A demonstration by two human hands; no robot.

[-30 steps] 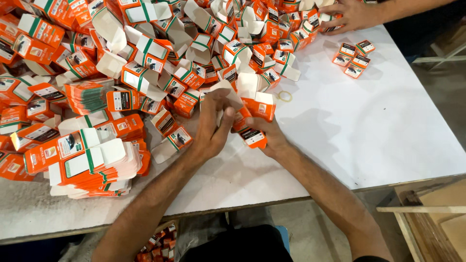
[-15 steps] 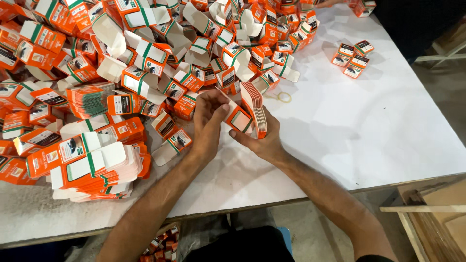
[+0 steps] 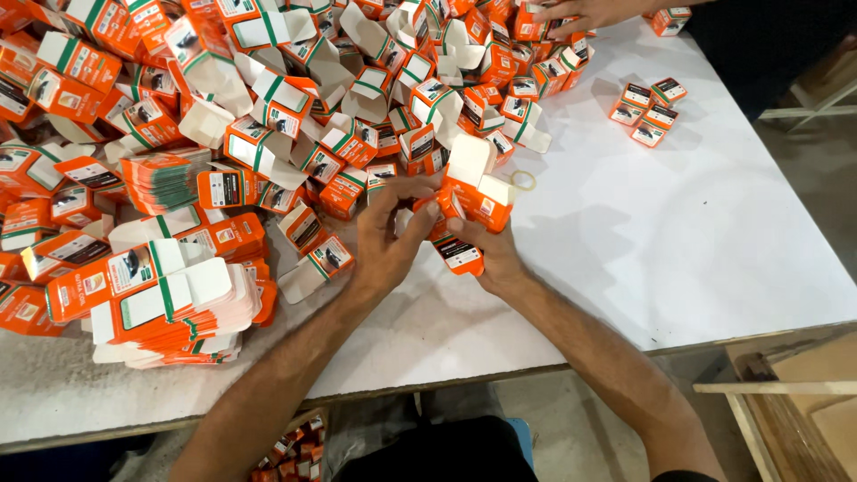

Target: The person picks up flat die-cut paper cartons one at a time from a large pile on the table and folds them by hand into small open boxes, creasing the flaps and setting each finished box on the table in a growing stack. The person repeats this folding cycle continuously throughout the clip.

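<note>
Pinching the orange carton point(image 3: 471, 203) between my left hand point(image 3: 386, 239) and right hand point(image 3: 489, 252), I could crush its open flaps by squeezing hard.

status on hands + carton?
Left hand and right hand both gripping the orange carton, flaps open. Loose carton pile crowds left; rubber band beside.

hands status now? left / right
Left hand: closed on the orange carton, fingers on its upper left edge.
Right hand: closed on the same carton from below.
</note>
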